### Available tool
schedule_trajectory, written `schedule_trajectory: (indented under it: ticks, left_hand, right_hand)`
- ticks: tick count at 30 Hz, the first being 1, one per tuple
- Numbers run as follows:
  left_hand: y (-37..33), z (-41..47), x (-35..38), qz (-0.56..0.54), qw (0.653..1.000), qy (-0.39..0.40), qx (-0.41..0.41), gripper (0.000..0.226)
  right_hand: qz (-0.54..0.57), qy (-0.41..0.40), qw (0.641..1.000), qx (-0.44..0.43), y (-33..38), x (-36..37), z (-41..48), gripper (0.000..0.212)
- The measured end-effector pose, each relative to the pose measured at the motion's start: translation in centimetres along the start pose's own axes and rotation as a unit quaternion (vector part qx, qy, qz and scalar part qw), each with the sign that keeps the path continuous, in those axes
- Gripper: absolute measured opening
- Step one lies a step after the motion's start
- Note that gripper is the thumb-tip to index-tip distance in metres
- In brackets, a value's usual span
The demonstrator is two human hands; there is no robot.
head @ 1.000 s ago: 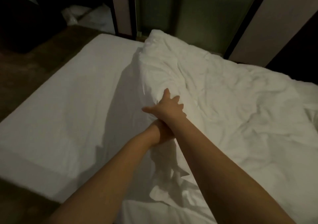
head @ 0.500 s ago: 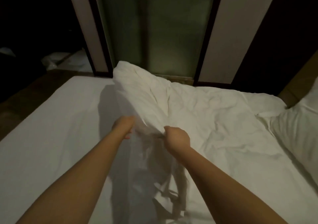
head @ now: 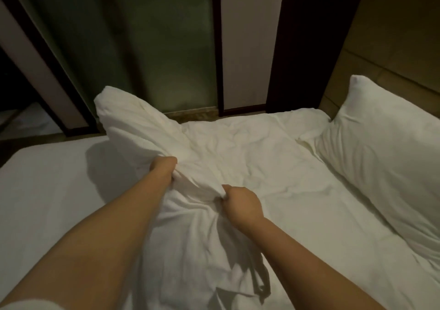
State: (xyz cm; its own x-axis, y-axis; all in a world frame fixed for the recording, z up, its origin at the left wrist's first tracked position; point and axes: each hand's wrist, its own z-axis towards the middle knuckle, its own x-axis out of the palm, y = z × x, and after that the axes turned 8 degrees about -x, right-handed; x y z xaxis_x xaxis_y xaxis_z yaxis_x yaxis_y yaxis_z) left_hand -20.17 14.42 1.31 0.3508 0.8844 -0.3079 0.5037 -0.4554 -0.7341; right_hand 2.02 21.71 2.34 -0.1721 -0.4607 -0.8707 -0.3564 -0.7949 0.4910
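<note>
A crumpled white duvet [head: 250, 162] lies across the right half of a bed with a smooth white sheet [head: 47, 190]. Its near edge is bunched up and one corner [head: 114, 109] stands raised at the far left. My left hand [head: 163, 166] grips the bunched fabric under that raised part. My right hand [head: 240, 202] grips a fold of the same edge a little nearer and to the right. Loose fabric hangs down between my forearms.
A white pillow [head: 381, 157] leans at the right by a brown headboard [head: 392, 47]. Behind the bed stand a frosted green glass panel [head: 147, 47] with dark frames and a pale wall strip [head: 245, 42]. White cloth [head: 26, 121] lies on the dark floor at far left.
My hands, stacked together a second ago, have separated along the duvet edge and both grip it. The view has swung right, bringing the pillow and headboard into sight.
</note>
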Motion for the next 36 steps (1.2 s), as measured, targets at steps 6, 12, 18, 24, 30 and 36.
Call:
schedule_trajectory:
  ticks: [6, 12, 18, 24, 30, 36]
  left_hand:
    - [-5.4, -7.7, 14.5, 0.015, 0.988, 0.031, 0.152, 0.052]
    - [-3.9, -17.2, 32.6, 0.159, 0.936, 0.178, 0.258, 0.048]
    - [6.3, -20.4, 40.8, 0.384, 0.827, 0.299, 0.281, 0.038]
    - [6.2, -19.7, 38.2, 0.503, 0.719, 0.243, 0.415, 0.051]
    - [8.7, -18.9, 31.7, 0.564, 0.685, 0.154, 0.434, 0.048]
    - [13.8, -21.5, 25.2, 0.591, 0.681, 0.133, 0.412, 0.054]
  right_hand:
    - [0.157, -0.085, 0.979, 0.1, -10.2, -7.5, -4.1, 0.019]
    - [0.329, -0.169, 0.892, 0.262, -23.3, -11.3, -12.6, 0.009]
    - [0.343, -0.154, 0.827, 0.419, -32.3, -5.0, -19.0, 0.03]
    - [0.345, -0.151, 0.821, 0.43, -33.4, -4.5, -18.6, 0.037]
    - [0.306, -0.131, 0.841, 0.426, -30.2, -3.6, -18.2, 0.042]
    - [0.118, -0.211, 0.852, 0.465, -23.8, -2.1, -18.5, 0.06]
